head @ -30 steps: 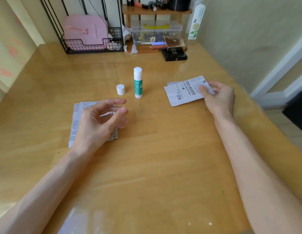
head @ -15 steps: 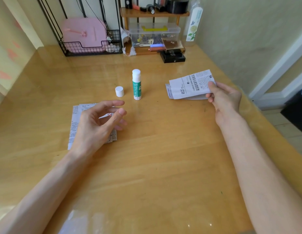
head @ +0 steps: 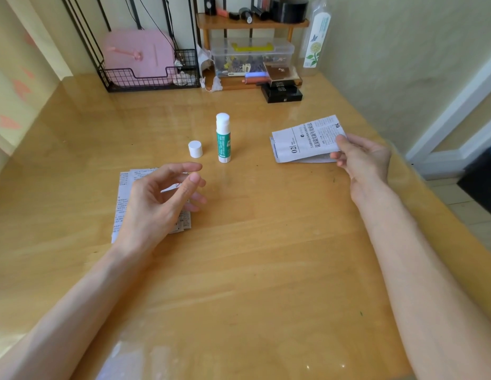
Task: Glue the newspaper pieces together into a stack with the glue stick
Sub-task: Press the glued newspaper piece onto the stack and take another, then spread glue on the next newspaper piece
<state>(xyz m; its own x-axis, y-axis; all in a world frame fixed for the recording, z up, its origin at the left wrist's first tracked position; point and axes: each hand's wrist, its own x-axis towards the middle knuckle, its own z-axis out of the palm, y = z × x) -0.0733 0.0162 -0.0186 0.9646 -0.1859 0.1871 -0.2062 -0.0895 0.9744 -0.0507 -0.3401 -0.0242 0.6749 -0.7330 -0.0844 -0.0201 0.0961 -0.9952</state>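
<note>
Right hand [head: 362, 157]: pinches a newspaper piece [head: 304, 141] by its right edge.
Left hand [head: 162, 198]: loosely curled, empty, over the newspaper stack [head: 123, 193].
Glue stick [head: 223, 138]: upright (cap [head: 195, 148] off, beside it), between the hands, nearer the left.

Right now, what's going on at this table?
A person is working with newspaper cuttings at a wooden table. The right hand pinches a newspaper piece by its edge, above another sheet lying on the table. The left hand is over a small pile of pieces, fingers loosely curled, holding nothing. Between them the glue stick stands upright and uncapped, its cap beside it. Neither hand touches the glue stick.
</note>
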